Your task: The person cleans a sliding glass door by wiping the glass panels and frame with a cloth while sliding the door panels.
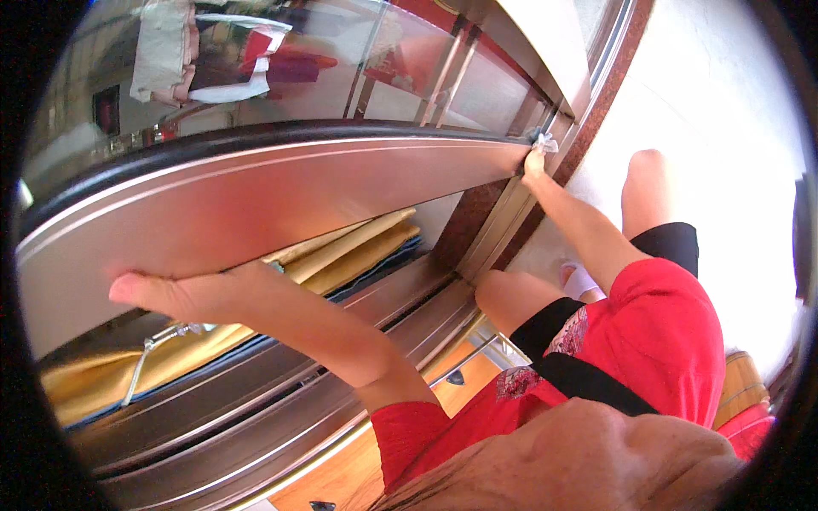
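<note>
A wide metal rail (275, 191) with a black strip along its top edge crosses the view below a glass pane (230, 121). My left hand (185, 297) is at the rail's lower edge, its thumb against the front face and its fingers hidden behind. At the rail's far right end, my right hand (534, 165) holds a crumpled whitish cloth or tissue (545, 143) by the frame. Yellow fabric (351, 246) with a blue edge shows in the gap under the rail, and a metal fitting with a pale cord (144, 358) lies near my left hand.
Metal tracks (255, 396) run below the gap. A reddish stone edge (594, 128) borders the pale floor (709, 115) at right. Orange-brown panels (358, 469) are at the bottom, and a wooden stool or chair part (740, 386) stands at lower right. The glass shows reflections.
</note>
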The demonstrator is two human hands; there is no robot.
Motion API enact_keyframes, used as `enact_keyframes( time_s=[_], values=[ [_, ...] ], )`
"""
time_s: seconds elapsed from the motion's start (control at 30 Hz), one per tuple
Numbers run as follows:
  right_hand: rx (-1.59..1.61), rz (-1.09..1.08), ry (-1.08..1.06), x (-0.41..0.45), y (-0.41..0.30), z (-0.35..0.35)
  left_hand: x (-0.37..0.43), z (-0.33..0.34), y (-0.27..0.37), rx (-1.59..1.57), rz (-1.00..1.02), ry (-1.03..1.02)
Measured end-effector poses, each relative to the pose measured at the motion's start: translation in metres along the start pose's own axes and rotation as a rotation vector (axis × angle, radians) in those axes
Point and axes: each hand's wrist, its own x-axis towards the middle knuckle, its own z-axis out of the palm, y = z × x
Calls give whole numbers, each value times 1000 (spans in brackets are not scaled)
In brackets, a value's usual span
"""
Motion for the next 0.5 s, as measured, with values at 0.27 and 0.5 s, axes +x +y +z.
enact_keyframes(
  time_s=[0.27,0.5],
  values=[
    [-460,-1020,-338,-195,8,38,11,-5,-13,-280,-251,48],
    [-481,-2120,-749,-361,-95,126,21,-21,-17,-414,-268,-103]
  ],
)
